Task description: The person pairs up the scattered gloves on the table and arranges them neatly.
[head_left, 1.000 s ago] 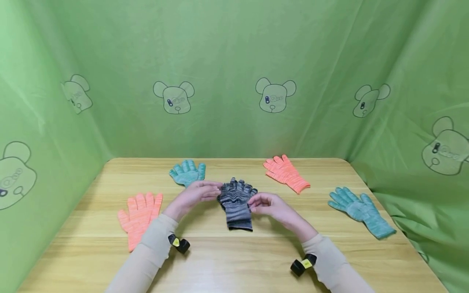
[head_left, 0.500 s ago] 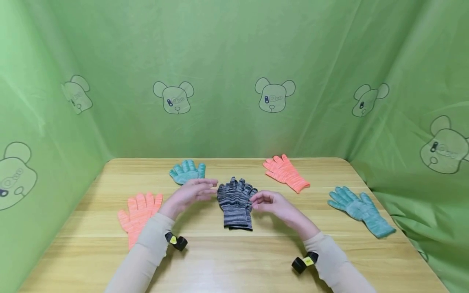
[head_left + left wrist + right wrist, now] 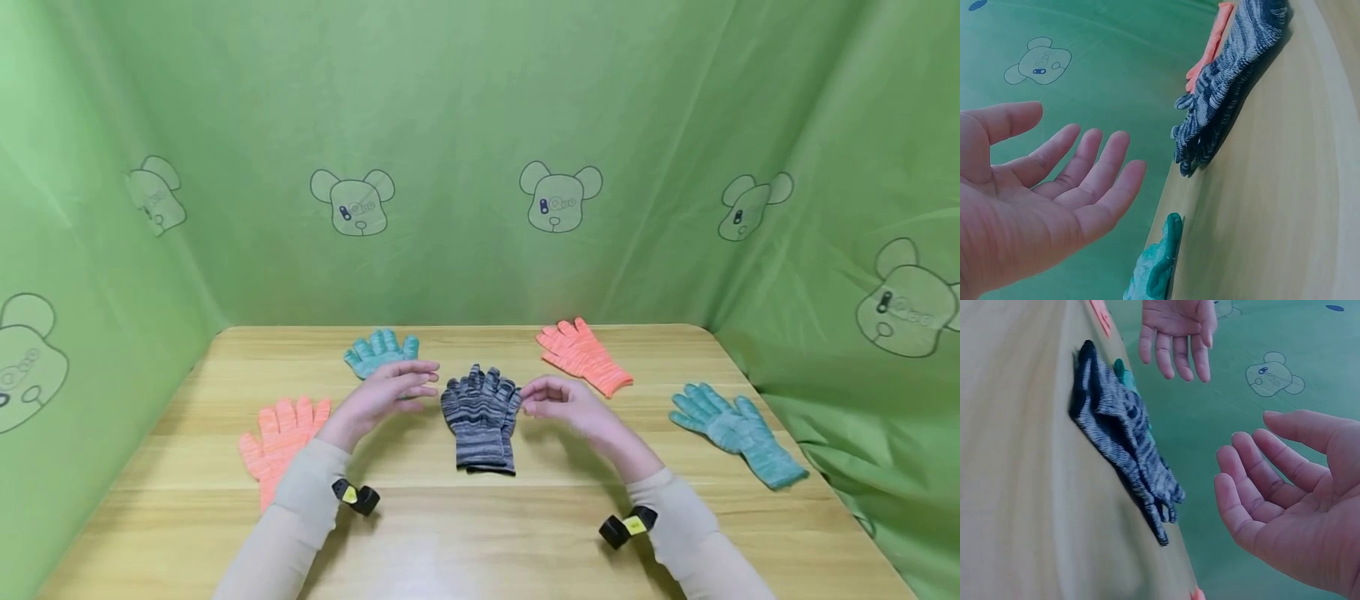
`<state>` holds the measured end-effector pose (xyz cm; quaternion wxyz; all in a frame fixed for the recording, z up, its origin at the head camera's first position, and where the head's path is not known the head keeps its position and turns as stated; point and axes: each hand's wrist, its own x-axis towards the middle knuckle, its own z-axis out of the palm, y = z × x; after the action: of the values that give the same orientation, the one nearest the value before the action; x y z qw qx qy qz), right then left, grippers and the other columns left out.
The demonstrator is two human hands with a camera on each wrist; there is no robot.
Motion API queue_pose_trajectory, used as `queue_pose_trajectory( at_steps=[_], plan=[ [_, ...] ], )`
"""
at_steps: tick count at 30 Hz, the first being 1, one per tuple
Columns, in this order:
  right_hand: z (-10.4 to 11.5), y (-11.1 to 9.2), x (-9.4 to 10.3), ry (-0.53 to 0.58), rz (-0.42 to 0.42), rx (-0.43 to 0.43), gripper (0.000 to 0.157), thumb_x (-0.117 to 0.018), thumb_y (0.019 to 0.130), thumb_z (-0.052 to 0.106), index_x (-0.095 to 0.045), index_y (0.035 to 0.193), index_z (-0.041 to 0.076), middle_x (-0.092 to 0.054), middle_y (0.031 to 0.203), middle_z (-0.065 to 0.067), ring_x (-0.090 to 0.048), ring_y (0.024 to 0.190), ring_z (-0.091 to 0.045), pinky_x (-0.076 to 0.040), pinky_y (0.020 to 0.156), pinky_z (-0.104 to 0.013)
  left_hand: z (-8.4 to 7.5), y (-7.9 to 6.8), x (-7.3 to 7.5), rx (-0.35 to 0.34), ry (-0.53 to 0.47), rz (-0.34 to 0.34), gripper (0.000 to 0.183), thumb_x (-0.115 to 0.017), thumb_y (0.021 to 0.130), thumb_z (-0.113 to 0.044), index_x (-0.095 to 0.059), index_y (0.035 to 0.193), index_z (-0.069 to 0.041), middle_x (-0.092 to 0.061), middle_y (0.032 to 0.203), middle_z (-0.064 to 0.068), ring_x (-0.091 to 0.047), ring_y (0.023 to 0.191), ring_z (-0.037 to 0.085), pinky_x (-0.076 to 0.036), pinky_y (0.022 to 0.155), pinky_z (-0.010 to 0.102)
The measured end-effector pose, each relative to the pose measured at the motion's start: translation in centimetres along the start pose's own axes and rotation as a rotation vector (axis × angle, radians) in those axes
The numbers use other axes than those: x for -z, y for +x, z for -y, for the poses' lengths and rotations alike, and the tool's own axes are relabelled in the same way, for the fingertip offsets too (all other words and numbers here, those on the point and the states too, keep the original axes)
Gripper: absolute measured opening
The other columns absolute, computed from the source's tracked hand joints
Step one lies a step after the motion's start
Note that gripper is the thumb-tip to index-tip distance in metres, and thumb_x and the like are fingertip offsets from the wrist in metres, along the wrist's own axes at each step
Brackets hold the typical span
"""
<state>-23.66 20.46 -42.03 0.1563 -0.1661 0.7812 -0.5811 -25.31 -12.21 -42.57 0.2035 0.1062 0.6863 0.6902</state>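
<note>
Two black-and-grey striped knit gloves lie one on top of the other mid-table, fingers pointing away from me and cuffs toward me. To their left hovers my left hand, fingers loosely extended and holding nothing. In the left wrist view its palm shows bare, apart from the gloves. My right hand is at the right side of the pair, its fingertips close by the glove fingers. Seen in the right wrist view, that hand has relaxed, slightly bent fingers with nothing between them.
On the wooden table, a teal glove lies back left and another teal glove at right. One orange glove is at left, partly behind my left forearm; another orange glove sits back right. Green curtains surround the table.
The upper striped glove has been settled over the lower one, and both now lie aligned. My left hand has drawn back leftward, and my right hand has moved off slightly right and away from me.
</note>
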Motion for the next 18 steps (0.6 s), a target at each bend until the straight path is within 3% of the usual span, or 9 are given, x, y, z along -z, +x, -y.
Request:
queue_pose_trajectory(
  at_steps=[9, 18],
  plan=[
    [0.5, 1.1, 0.9, 0.034, -0.042, -0.040, 0.044, -0.064, 0.093, 0.017, -0.052, 0.128, -0.008, -0.070, 0.109, -0.014, -0.067, 0.103, -0.025, -0.055, 0.095, -0.044, -0.2, 0.1, -0.5, 0.017, 0.028, -0.057, 0.051, -0.050, 0.099, -0.015, -0.037, 0.146, 0.000, -0.043, 0.147, 0.021, -0.047, 0.131, 0.045, -0.037, 0.113, 0.056],
    [-0.3, 3.3, 0.6, 0.056, -0.089, -0.113, 0.041, -0.059, 0.095, 0.015, -0.051, 0.130, -0.006, -0.063, 0.120, -0.029, -0.065, 0.107, -0.036, -0.052, 0.098, -0.052, 0.4, 0.4, -0.9, 0.068, 0.015, -0.105, 0.047, -0.050, 0.099, -0.015, -0.041, 0.143, -0.001, -0.045, 0.142, 0.028, -0.051, 0.127, 0.045, -0.042, 0.110, 0.053]
  ],
)
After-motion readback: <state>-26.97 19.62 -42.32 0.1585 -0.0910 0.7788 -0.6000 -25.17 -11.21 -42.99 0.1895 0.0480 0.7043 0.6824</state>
